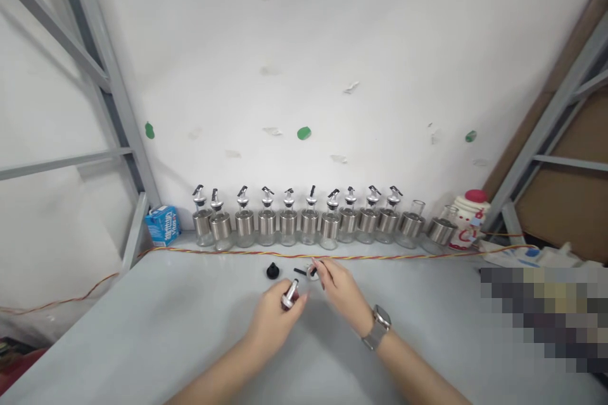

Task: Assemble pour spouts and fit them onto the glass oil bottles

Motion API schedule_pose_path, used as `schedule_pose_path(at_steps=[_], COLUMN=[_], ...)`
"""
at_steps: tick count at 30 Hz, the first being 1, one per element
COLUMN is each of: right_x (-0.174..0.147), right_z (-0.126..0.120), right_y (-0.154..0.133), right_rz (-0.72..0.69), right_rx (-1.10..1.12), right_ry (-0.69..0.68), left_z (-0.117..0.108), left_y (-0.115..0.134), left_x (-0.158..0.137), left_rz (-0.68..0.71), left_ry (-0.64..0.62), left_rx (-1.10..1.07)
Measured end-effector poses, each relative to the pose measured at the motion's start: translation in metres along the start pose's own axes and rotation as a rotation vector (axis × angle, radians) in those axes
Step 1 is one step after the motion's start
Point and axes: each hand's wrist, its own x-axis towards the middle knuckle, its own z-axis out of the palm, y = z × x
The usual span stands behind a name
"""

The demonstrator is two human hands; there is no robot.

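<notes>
My left hand [275, 316] is closed around a silver pourer top [289, 296] with a dark tip and a dark base, tilted above the table. To its right my right hand [339, 288], with a watch at the wrist, pinches a small black part [313, 271]. A pale round piece sits just under those fingertips, partly covered by them. A thin black stick-like piece [299, 271] lies between the hands. Beyond my left hand, a black stopper [272, 271] stands on the grey table.
Several glass bottles [287, 226] with steel sleeves line the wall, most topped with silver pourers. Two at the right, including a leaning bottle [441, 231], have bare necks. A blue carton [164, 226], a white-and-red container [468, 218] and a twisted cable [266, 254] are also there.
</notes>
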Motion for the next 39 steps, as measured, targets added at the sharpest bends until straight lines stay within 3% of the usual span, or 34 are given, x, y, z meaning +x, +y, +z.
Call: schedule_pose_path(at_steps=[3,10,16,24,30,35,39], right_x=[0.002,-0.004,-0.01,-0.011,-0.008,-0.01,-0.011], right_z=[0.008,0.013,0.016,0.03,0.027,0.023,0.028], right_y=[0.01,-0.003,-0.015,-0.009,-0.01,-0.014,-0.01], right_rz=[0.089,0.085,0.127,0.38,0.401,0.355,0.412], right_rx=[0.05,0.137,0.236,0.548,0.734,0.798,0.827], right_ry=[-0.042,0.022,-0.158,-0.316,-0.322,-0.37,-0.289], left_z=[0.001,0.0,0.002,-0.001,-0.006,-0.013,-0.019], left_y=[-0.008,-0.014,-0.011,-0.011,-0.007,-0.006,0.001], left_x=[0.006,0.009,0.001,-0.001,-0.001,-0.001,-0.003], left_rz=[-0.045,0.097,0.085,0.131,0.1,0.105,0.107], left_ry=[-0.002,0.02,-0.093,-0.197,-0.215,-0.283,-0.347], left_rx=[-0.074,-0.038,-0.118,-0.103,0.052,-0.035,-0.117])
